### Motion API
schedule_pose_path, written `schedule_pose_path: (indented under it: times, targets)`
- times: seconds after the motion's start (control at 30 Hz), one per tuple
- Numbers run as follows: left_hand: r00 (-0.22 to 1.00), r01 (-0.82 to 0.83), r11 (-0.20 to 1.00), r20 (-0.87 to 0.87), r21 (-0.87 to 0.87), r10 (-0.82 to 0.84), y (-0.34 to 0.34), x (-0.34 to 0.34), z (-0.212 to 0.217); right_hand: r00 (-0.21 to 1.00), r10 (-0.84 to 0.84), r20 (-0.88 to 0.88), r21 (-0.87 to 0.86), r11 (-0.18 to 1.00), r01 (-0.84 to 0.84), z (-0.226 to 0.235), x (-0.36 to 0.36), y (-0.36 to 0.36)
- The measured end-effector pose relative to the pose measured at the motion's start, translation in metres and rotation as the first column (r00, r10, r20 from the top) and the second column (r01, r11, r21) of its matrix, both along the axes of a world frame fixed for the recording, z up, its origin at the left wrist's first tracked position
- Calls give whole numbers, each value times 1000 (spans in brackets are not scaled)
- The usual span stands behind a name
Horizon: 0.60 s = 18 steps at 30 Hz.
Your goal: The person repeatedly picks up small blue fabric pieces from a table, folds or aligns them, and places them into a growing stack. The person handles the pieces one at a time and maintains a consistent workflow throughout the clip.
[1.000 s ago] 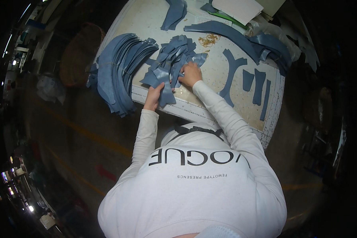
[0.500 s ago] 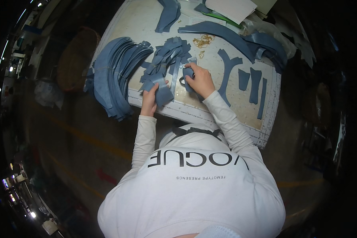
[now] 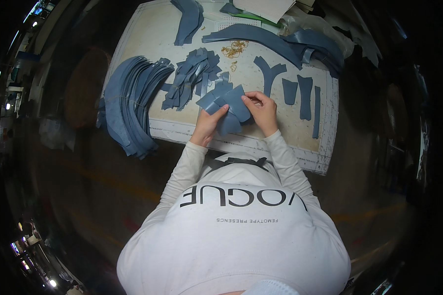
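Several small blue cut pieces, leather-like, fan out in my left hand, whose thumb presses on top of them. My right hand pinches the right edge of one of these flat pieces between thumb and fingers. Both hands are close together above the near edge of the table. Just beyond my left hand lies a loose heap of blue strips. Left of that, a thick fanned bundle of long curved blue pieces is tied with a thin band.
On the right of the table lie a Y-shaped blue piece and several narrower ones. Yellow rubber bands are scattered at the middle. Farther back are long curved pieces, papers and clear plastic.
My left hand has moved right with its pieces. The right hand has come over to them and now grips the edge of one. The whole view has shifted slightly.
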<state>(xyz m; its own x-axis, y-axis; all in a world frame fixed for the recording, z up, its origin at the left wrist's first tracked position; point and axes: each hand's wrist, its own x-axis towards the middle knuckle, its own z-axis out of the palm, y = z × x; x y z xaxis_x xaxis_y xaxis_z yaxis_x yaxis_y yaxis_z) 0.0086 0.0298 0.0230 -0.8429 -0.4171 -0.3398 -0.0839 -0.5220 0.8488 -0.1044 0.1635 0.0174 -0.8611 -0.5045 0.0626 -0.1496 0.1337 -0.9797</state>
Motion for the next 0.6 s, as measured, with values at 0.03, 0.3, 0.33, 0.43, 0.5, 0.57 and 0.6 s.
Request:
schedule_pose_path:
  times: [0.03,0.3,0.33,0.43,0.5,0.57,0.6]
  targets:
    - [1000,17,1000,12,9,-17,0,0,0,998,-36,-50,3,999,37,-2,0,3]
    - [991,125,992,55,-16,-124,-9,3,4,965,-134,226,-276,941,196,5,-14,23]
    - [988,142,990,56,-19,-140,-9,3,4,965,-56,258,-282,950,131,6,-14,25]
    - [983,179,983,56,-28,-177,-7,2,3,956,161,244,-349,935,-68,8,-8,20]
    - [982,186,982,29,-33,-186,-4,1,1,970,175,167,-216,967,-137,8,-2,16]
    - [982,185,981,51,-54,-183,-2,0,0,986,149,81,-24,989,-148,8,4,15]
    - [982,183,981,59,-66,-179,-1,-1,0,993,115,-9,-22,993,-115,7,6,15]
